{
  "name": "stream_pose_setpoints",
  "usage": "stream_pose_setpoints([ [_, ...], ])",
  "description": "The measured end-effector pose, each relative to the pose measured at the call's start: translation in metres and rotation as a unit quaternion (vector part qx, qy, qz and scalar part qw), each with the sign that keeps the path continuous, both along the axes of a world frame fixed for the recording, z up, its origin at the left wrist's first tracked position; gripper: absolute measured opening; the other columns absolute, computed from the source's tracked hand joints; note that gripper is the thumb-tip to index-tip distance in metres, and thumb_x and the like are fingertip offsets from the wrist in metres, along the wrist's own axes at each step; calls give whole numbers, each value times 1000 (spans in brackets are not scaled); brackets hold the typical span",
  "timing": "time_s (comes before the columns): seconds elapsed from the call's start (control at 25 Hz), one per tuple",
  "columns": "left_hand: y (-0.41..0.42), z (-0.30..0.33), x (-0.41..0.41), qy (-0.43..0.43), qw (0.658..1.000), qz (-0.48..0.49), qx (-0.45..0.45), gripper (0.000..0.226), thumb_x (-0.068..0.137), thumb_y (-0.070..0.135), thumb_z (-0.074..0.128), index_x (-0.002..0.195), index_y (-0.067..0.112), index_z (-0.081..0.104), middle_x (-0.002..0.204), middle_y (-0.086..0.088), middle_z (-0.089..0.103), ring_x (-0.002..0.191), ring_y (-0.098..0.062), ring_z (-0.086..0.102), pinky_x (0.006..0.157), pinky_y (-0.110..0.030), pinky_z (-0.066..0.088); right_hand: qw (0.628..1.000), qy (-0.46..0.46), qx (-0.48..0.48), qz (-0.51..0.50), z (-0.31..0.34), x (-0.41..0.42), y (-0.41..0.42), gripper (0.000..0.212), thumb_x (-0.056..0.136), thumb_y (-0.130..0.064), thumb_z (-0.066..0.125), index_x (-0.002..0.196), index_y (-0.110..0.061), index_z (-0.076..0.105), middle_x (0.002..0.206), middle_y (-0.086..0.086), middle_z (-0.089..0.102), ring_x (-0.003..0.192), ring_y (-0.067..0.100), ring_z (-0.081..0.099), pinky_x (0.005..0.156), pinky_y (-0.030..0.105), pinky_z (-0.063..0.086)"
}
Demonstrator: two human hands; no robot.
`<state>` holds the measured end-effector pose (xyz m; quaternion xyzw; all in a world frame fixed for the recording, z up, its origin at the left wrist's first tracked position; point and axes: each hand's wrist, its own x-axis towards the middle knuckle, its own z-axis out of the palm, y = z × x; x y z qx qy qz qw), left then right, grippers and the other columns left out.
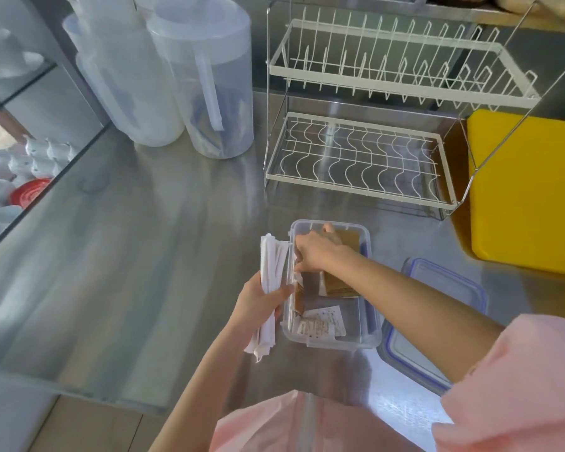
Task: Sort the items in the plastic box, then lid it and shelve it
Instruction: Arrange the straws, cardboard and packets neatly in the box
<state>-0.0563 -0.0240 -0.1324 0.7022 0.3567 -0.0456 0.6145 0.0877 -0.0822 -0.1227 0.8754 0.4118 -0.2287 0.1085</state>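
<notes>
A clear plastic box point(366, 334) stands open on the steel counter, holding brown packets point(338, 287) and white printed sachets point(323, 324). Its clear lid with a blue rim point(437, 321) lies flat just right of the box. My left hand point(258, 305) grips a bundle of long white paper-wrapped sticks point(273, 269) just outside the box's left wall. My right hand point(317, 252) reaches into the box at its left side, fingers curled down onto items along that wall; what they hold is hidden.
A white two-tier wire dish rack point(359, 158) stands behind the box. A yellow board point(529, 190) lies at the right. Large translucent jugs point(203, 83) stand at the back left. A glass case with cups point(20, 164) borders the counter's left.
</notes>
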Motion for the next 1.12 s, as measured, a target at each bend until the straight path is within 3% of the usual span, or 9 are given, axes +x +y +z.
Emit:
stream_pose_setpoints([
  [0.2, 0, -1, 3, 29, 999, -12, -7, 16, 84, 18, 57, 69, 19, 53, 44, 3, 50, 39, -10, 45, 51, -21, 43, 997, -14, -22, 76, 6, 0, -8, 25, 88, -19, 53, 112, -16, 60, 119, 10, 62, 117, 25, 53, 110, 35, 23],
  [0.36, -1, -2, 1, 24, 999, 1, -21, 13, 85, 20, 57, 71, 20, 56, 36, 8, 49, 46, -13, 46, 58, -25, 43, 993, -11, -18, 114, 12, -2, -14, 16, 88, -16, 51, 102, -15, 58, 115, 13, 64, 115, 25, 55, 118, 38, 14],
  [0.52, -2, -3, 0, 19, 1000, 5, -22, 13, 85, 21, 57, 72, 22, 57, 38, 7, 50, 49, -14, 47, 61, -26, 43, 989, 24, -59, 132, 18, -3, -15, 30, 85, -11, 48, 115, -9, 51, 109, 14, 63, 115, 27, 54, 121, 40, 10],
  [0.6, -2, -3, 0, 19, 1000, 3, -23, 12, 86, 22, 57, 74, 23, 57, 43, 5, 52, 50, -14, 47, 61, -26, 42, 987, 46, -58, 146, 20, -2, -18, 32, 84, -15, 50, 116, -9, 50, 101, 9, 59, 115, 26, 54, 121, 42, 10],
  [0.72, -3, -3, 0, 22, 1000, -1, -22, 11, 86, 22, 56, 75, 22, 56, 53, -1, 52, 53, -15, 47, 60, -26, 42, 979, 37, -59, 190, 23, -3, -23, 49, 83, -28, 55, 128, -10, 47, 125, 8, 51, 124, 25, 46, 120, 42, 14],
  [0.84, -3, -2, 1, 26, 1000, -3, -14, 13, 86, 22, 55, 73, 21, 55, 52, -1, 52, 54, -15, 48, 60, -25, 42, 971, 9, -46, 235, 18, -4, -30, 57, 80, -38, 60, 129, -13, 47, 126, 9, 48, 118, 29, 45, 111, 42, 30],
  [0.96, -4, -1, 1, 28, 1000, -4, -10, 13, 86, 23, 55, 73, 22, 54, 54, -2, 52, 54, -15, 47, 59, -24, 42, 970, -1, 10, 243, 12, -8, -39, 52, 79, -45, 62, 123, -19, 55, 119, 8, 50, 113, 28, 46, 106, 40, 36],
  [1.12, -5, -1, 0, 20, 1000, -2, -14, 16, 86, 20, 55, 69, 22, 54, 51, -1, 50, 53, -15, 46, 59, -25, 41, 960, -3, 42, 277, 7, -21, -46, 42, 82, -41, 60, 120, -22, 59, 117, 7, 54, 113, 24, 46, 105, 36, 32],
])
